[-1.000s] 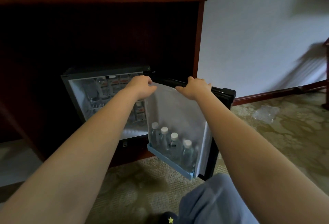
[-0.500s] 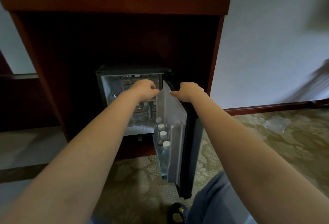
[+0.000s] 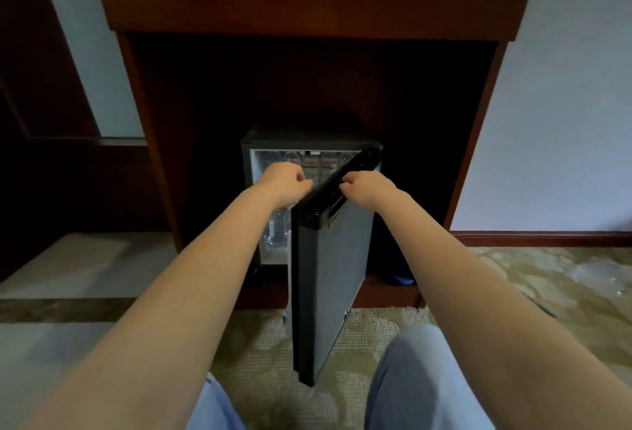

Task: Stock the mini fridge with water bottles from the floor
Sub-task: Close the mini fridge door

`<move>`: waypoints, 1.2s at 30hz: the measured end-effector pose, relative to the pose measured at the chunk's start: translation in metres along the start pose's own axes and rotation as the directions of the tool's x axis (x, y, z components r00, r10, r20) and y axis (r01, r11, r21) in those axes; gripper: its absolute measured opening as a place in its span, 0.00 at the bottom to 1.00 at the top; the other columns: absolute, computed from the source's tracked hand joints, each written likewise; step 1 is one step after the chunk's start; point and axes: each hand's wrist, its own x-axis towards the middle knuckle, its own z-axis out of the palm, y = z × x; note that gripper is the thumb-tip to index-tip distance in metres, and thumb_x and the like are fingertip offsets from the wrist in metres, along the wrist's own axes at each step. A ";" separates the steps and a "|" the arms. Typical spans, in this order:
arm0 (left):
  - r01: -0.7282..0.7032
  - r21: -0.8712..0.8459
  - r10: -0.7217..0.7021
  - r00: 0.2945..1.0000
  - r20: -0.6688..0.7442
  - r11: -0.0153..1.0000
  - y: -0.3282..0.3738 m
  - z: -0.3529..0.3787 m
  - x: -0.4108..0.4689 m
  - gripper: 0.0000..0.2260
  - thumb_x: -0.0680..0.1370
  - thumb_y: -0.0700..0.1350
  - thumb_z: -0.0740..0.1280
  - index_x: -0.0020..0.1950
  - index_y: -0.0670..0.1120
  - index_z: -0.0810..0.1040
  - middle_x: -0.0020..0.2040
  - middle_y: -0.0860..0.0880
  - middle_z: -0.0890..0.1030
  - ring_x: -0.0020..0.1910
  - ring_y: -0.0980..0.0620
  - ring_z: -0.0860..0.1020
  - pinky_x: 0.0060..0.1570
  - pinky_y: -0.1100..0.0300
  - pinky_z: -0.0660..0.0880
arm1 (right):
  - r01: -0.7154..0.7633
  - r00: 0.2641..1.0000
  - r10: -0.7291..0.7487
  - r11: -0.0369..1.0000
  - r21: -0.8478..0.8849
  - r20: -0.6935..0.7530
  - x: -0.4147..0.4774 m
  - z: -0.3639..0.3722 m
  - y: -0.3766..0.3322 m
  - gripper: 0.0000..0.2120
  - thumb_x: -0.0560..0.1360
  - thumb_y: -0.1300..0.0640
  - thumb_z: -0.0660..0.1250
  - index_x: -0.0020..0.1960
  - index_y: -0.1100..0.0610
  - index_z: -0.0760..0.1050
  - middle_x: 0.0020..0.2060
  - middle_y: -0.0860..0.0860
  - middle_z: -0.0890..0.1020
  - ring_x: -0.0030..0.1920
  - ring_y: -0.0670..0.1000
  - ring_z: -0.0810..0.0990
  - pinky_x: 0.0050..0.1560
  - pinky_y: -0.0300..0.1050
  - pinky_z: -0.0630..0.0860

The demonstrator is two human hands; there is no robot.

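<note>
Water bottles (image 3: 277, 231) are glimpsed inside the mini fridge (image 3: 309, 143); its door (image 3: 337, 269), gripped by left hand (image 3: 285, 180) and right hand (image 3: 367, 187), has been swung further shut.

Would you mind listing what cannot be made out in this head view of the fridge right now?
- Door shelf bottles: hidden behind the fridge door, which shows only its outer face and edge.
- Fridge interior: partly blocked by the door and the left hand; bottles inside are blurred, so no count.
- Right hand grip: fingertips curl over the door's top edge, out of sight.
- Clear plastic on the carpet: too blurred to identify.
</note>
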 end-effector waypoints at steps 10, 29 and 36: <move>0.057 0.189 -0.064 0.997 0.030 0.980 -0.065 -0.004 0.047 0.16 0.81 0.51 0.58 0.62 0.45 0.76 0.56 0.44 0.78 0.54 0.45 0.77 0.52 0.52 0.76 | 0.121 0.993 -0.117 0.977 -0.177 0.033 0.068 0.020 -0.055 0.22 0.79 0.55 0.54 0.73 0.49 0.64 0.67 0.57 0.73 0.70 0.58 0.66 0.74 0.58 0.52; 0.196 0.206 -0.200 0.980 -0.002 0.959 -0.153 0.022 0.202 0.23 0.81 0.47 0.55 0.76 0.43 0.58 0.77 0.46 0.57 0.74 0.46 0.60 0.69 0.52 0.64 | 0.173 0.982 -0.179 0.980 -0.097 -0.057 0.212 0.053 -0.084 0.24 0.77 0.56 0.59 0.73 0.53 0.64 0.65 0.57 0.73 0.75 0.53 0.57 0.76 0.53 0.45; 0.208 0.217 -0.204 0.978 -0.041 0.954 -0.151 0.018 0.212 0.22 0.80 0.47 0.57 0.73 0.44 0.64 0.70 0.43 0.68 0.66 0.44 0.70 0.62 0.52 0.71 | 0.176 0.981 -0.183 0.979 -0.101 -0.065 0.226 0.053 -0.079 0.26 0.77 0.55 0.59 0.74 0.50 0.61 0.71 0.59 0.67 0.76 0.54 0.56 0.76 0.54 0.46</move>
